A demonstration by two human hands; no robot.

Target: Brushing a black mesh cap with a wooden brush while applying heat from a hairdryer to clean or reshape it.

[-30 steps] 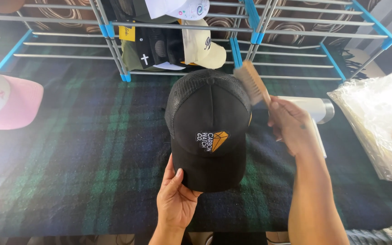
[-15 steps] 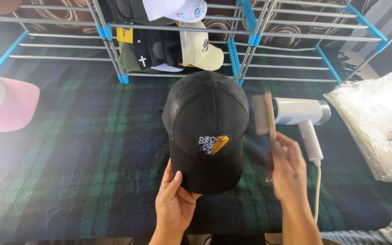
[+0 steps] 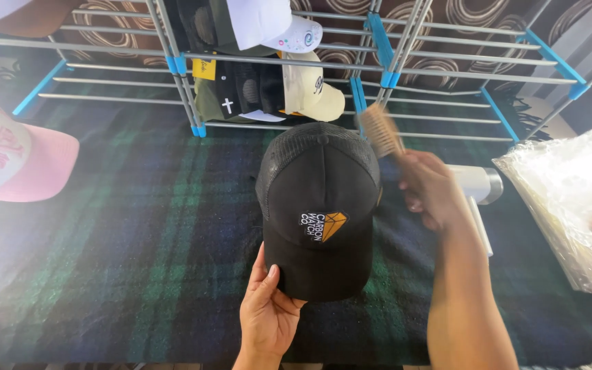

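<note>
A black cap with a mesh back and an orange-and-white patch on its front lies over a dark green and blue plaid cloth. My left hand grips the cap's brim from below. My right hand is closed on the handle of a wooden brush, which is raised beside the cap's upper right side. The brush and hand are blurred.
A white hair dryer lies behind my right hand. A grey wire rack with blue joints holds several caps at the back. A pink and white cap sits at left. Clear plastic bags lie at right.
My right hand has swung the brush up from the cap's lower right side to its upper right edge. The left hand keeps hold of the brim.
</note>
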